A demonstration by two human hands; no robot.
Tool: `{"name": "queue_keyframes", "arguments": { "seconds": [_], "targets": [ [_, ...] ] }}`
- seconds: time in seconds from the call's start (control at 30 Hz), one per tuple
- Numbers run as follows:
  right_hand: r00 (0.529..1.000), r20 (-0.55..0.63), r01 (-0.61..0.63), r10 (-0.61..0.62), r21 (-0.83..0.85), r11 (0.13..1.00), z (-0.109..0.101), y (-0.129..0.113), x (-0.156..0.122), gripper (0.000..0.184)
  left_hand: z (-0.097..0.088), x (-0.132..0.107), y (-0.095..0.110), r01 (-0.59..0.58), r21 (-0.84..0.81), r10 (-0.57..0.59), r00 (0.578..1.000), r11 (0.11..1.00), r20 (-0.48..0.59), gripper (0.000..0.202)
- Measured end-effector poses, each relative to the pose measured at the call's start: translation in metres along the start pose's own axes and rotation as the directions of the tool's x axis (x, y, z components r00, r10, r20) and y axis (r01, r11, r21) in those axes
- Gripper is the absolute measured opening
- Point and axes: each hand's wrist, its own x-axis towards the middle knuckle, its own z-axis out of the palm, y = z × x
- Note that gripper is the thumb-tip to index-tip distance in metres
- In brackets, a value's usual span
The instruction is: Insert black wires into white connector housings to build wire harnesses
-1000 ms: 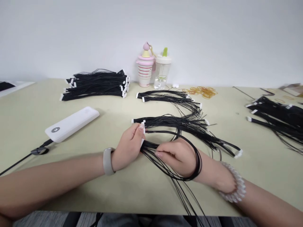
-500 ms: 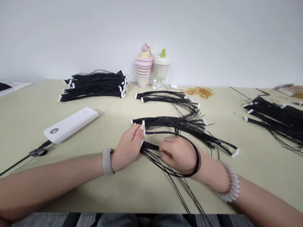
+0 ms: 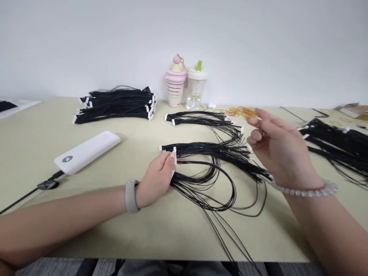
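My left hand (image 3: pixel 156 177) rests on the table, closed round the white-tipped end of a bunch of thin black wires (image 3: pixel 201 188) that loop and trail off toward the table's front edge. My right hand (image 3: pixel 277 147) is raised above the table to the right, fingers loosely apart, holding nothing I can see. Just behind my left hand lies another loose bundle of black wires (image 3: pixel 212 150) with white connectors. A third loose bundle (image 3: pixel 201 118) lies further back.
A neat stack of black wire bundles (image 3: pixel 115 103) sits at the back left, more wires (image 3: pixel 339 145) at the right. A white power bank (image 3: pixel 87 151) with a cable lies left. Two drink bottles (image 3: pixel 185 84) stand by the wall, yellow rubber bands (image 3: pixel 240 111) beside them.
My right hand has let go of the wires near my left hand and lifted up to the right. The wire loop that lay round it now lies on the table.
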Motion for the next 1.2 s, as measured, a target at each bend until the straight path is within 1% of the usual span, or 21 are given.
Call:
{"name": "queue_keyframes", "arguments": {
  "seconds": [0.03,0.07,0.1,0.13,0.2,0.23,0.3,0.33,0.37,0.4,0.5,0.67,0.87,1.0,1.2],
  "targets": [
    [1.000,0.023,-0.009,0.010,-0.050,0.999,0.003,-0.001,-0.004,0.035,0.000,0.000,0.000,-0.011,0.003,0.011,1.000,1.000,-0.001,0.035],
    [0.997,0.072,-0.005,0.014,-0.120,0.993,0.008,-0.001,-0.009,0.040,0.000,0.001,0.000,-0.021,0.002,0.021,1.000,1.000,-0.001,0.035],
    [0.989,0.146,0.017,0.013,-0.201,0.979,0.013,-0.002,-0.015,0.040,0.000,0.001,0.000,-0.030,-0.003,0.030,1.000,1.000,0.004,0.035],
    [0.973,0.231,0.070,-0.002,-0.287,0.955,0.019,-0.002,-0.021,0.035,0.001,0.001,0.000,-0.035,-0.008,0.035,0.999,0.999,0.011,0.035],
    [0.918,0.390,0.255,-0.074,-0.437,0.862,0.030,0.000,-0.034,0.016,0.001,0.001,0.000,-0.044,-0.013,0.044,0.999,0.999,0.022,0.035],
    [0.879,0.461,0.364,-0.120,-0.487,0.794,0.035,0.002,-0.039,0.012,0.001,0.001,0.000,-0.051,-0.013,0.051,0.998,0.999,0.023,0.034],
    [0.794,0.577,0.541,-0.190,-0.530,0.653,0.042,0.007,-0.047,0.015,0.001,0.000,-0.001,-0.067,-0.009,0.067,0.997,0.998,0.023,0.034],
    [0.762,0.614,0.595,-0.207,-0.536,0.600,0.045,0.010,-0.050,0.015,0.001,0.000,-0.001,-0.079,-0.007,0.079,0.997,0.997,0.024,0.034],
    [0.740,0.638,0.627,-0.216,-0.537,0.564,0.046,0.013,-0.051,0.014,0.001,0.000,-0.001,-0.094,-0.006,0.094,0.995,0.996,0.026,0.034],
    [0.727,0.651,0.645,-0.218,-0.539,0.541,0.047,0.015,-0.052,0.014,0.001,0.000,-0.002,-0.108,-0.005,0.108,0.994,0.994,0.029,0.034],
    [0.727,0.654,0.653,-0.210,-0.564,0.506,0.047,0.019,-0.051,0.013,0.001,-0.001,-0.002,-0.133,-0.012,0.134,0.990,0.991,0.033,0.034],
    [0.718,0.668,0.665,-0.195,-0.577,0.474,0.047,0.018,-0.051,0.016,0.001,-0.003,-0.003,-0.129,-0.037,0.131,0.990,0.991,0.059,0.033],
    [0.720,0.665,0.667,-0.200,-0.583,0.464,0.049,0.018,-0.053,0.016,0.001,-0.002,-0.001,-0.126,-0.017,0.127,0.989,0.992,0.075,0.035],
    [0.724,0.659,0.667,-0.202,-0.596,0.448,0.049,0.017,-0.054,0.020,0.001,-0.003,-0.001,-0.137,-0.015,0.138,0.988,0.990,0.071,0.035],
    [0.703,0.674,0.690,-0.228,-0.568,0.449,0.047,0.015,-0.054,0.017,0.001,-0.003,-0.002,-0.134,-0.016,0.135,0.988,0.991,0.073,0.035]
  ]
}}
